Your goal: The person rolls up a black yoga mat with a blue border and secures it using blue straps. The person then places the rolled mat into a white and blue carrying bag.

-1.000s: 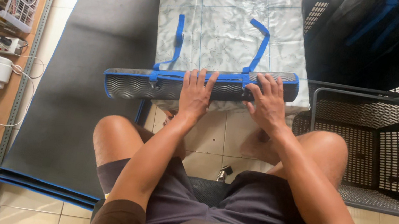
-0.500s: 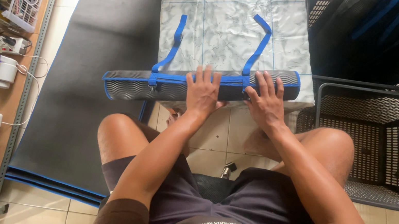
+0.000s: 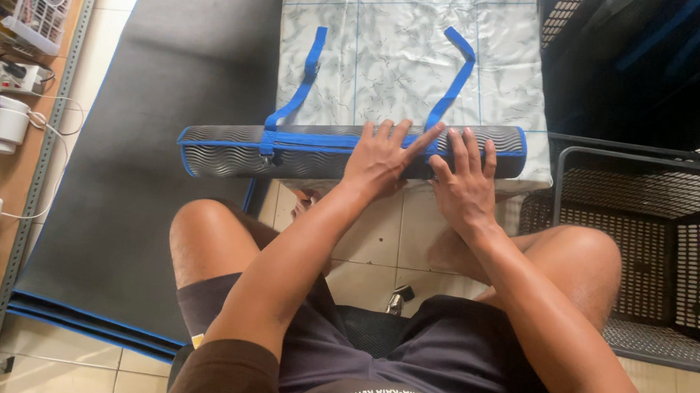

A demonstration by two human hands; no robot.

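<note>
- Grey mat (image 3: 153, 105) covered the floor on the left; black crates (image 3: 681, 243) stood right.
- Marbled bag (image 3: 406, 58) lay flat, far of the knees.
- Rolled mat (image 3: 302, 149) crossed its near edge, shifted left and its hidden part rolled tighter since a second ago.
- Left hand (image 3: 385, 158) and right hand (image 3: 462, 180) pressed on it, fingers spread flat, gripping nothing.

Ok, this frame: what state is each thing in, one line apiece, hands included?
rolled mat: rolled up, lying across the near edge of the grey bag, blue strap around it.
grey bag: lying flat, blue handles on top.
left hand: open, palm pressing on the roll.
right hand: open, fingers spread on the roll.
black mesh basket: lying on its side.
dark floor mat: unrolled flat.
</note>
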